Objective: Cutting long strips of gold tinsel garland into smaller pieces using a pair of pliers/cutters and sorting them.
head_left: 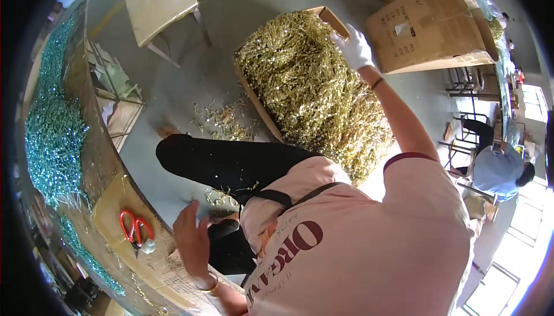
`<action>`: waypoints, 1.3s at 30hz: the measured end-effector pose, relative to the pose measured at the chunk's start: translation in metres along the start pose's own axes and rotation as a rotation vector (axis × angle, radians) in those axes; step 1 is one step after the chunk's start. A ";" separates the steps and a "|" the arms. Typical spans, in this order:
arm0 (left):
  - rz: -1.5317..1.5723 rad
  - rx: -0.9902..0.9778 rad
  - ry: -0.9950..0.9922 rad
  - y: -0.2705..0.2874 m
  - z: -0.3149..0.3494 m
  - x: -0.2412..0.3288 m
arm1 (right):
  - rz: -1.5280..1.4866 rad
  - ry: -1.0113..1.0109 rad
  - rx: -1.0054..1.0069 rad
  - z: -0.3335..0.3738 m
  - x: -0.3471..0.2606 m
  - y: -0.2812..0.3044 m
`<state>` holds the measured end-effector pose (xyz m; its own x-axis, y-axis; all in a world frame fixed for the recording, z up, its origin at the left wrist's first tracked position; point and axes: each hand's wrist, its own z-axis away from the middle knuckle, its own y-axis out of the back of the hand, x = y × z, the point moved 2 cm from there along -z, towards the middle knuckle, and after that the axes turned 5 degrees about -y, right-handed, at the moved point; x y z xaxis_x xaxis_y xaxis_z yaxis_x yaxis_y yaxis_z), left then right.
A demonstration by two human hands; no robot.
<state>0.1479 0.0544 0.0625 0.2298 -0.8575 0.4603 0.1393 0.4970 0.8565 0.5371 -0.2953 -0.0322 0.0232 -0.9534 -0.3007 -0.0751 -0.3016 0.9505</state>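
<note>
My right hand [353, 51], in a white glove, grips the far right edge of an open cardboard box [264, 108] on the floor. Gold tinsel [306, 74] is heaped in it and spills over the near right side. My left hand [193, 238] hovers by the edge of the workbench [109, 200], holding nothing, fingers apart and pointing away from me; a bit of blue shows at a fingertip. On the bench, near that hand, lie red-handled scissors [137, 228]. Farther left is a pile of teal tinsel [55, 137].
A stool [161, 6] stands beyond the bench. At the far right is a large cardboard carton [430, 27]. Gold scraps [228, 121] litter the floor near my leg. Someone in a light blue top [499, 169] sits off to the right.
</note>
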 end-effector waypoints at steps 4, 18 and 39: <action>0.011 -0.033 -0.081 -0.012 -0.025 0.013 | 0.122 -0.029 -0.300 -0.037 -0.024 -0.035; -0.020 -0.137 -0.107 -0.034 -0.067 0.010 | 0.040 0.156 0.117 -0.039 0.054 0.008; -0.013 -0.098 -0.357 -0.047 -0.123 0.036 | -0.226 0.966 -0.249 0.085 -0.007 0.021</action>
<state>0.2677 0.0166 0.0097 -0.1206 -0.8474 0.5171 0.2358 0.4815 0.8441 0.4502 -0.2947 -0.0162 0.8132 -0.4342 -0.3874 0.2370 -0.3608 0.9020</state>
